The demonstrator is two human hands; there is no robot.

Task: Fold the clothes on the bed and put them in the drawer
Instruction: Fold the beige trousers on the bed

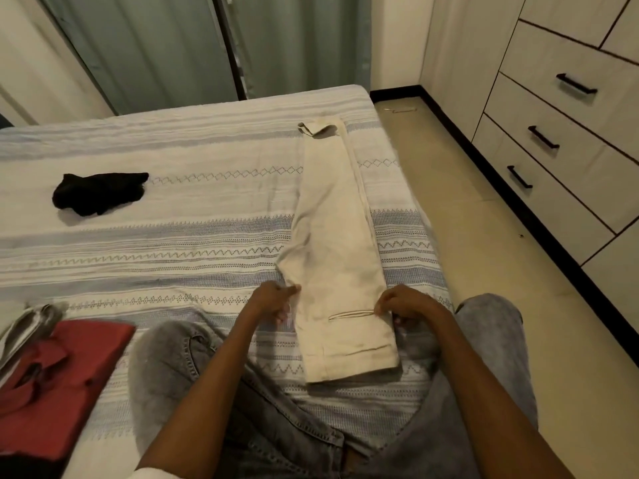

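1. The cream trousers (333,236) lie lengthwise on the bed (173,243), folded leg over leg, waist end nearest the person and cuffs toward the far edge of the mattress. One cuff corner at the far end is turned up.
2. The left hand (275,300) pinches the left edge of the trousers near the seat, fingers curled into the cloth.
3. The right hand (403,304) has its grip on the right edge, fingertips pinching the fabric just beside the slit of a back pocket.
4. The person sits on the bed with knees apart in grey jeans (193,368), the waist end of the trousers lying between the legs.
5. A folded red shirt (58,378) rests on the bed at the person's left, with a grey garment (31,324) just beyond it.
6. A crumpled black garment (98,192) lies well apart, farther up the striped bedspread.
7. Along the right wall stands a chest of drawers (567,146) with black handles, all drawers closed.
8. Green curtains (173,46) hang behind the bed. No writing or label can be read anywhere.
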